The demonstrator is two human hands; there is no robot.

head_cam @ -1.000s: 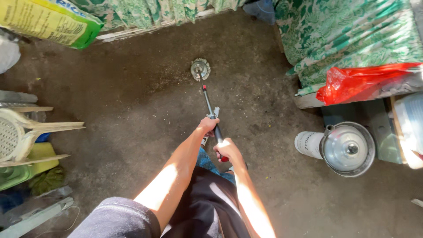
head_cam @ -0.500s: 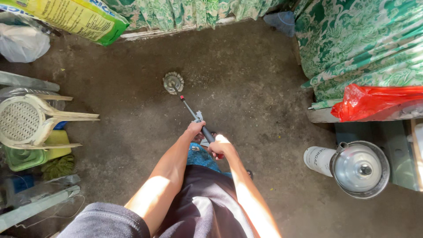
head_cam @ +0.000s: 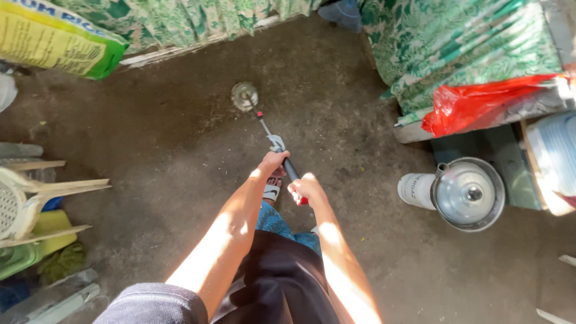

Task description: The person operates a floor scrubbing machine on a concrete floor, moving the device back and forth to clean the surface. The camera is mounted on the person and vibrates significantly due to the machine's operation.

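I stand on a bare concrete floor (head_cam: 168,150) and hold a long thin tool (head_cam: 268,132) with both hands. Its shaft runs from my hands down to a round metal head (head_cam: 245,96) that rests on the floor ahead of me. My left hand (head_cam: 273,162) grips the dark handle higher along the shaft, just below a grey clamp. My right hand (head_cam: 306,189) is closed on the handle's near end, where a bit of red shows. My foot in a white sandal (head_cam: 271,191) is under my left hand.
A yellow and green sack (head_cam: 57,42) lies at the top left. Green patterned cloth (head_cam: 462,54) covers furniture on the right, with a red plastic bag (head_cam: 480,105) on it. A metal pot with lid (head_cam: 471,193) stands beside a white canister (head_cam: 416,191). White plastic chair legs (head_cam: 42,195) jut in from the left.
The view has shifted from moment to moment. The tool's head has moved a little on the floor. Both hands keep the same grip on the handle.
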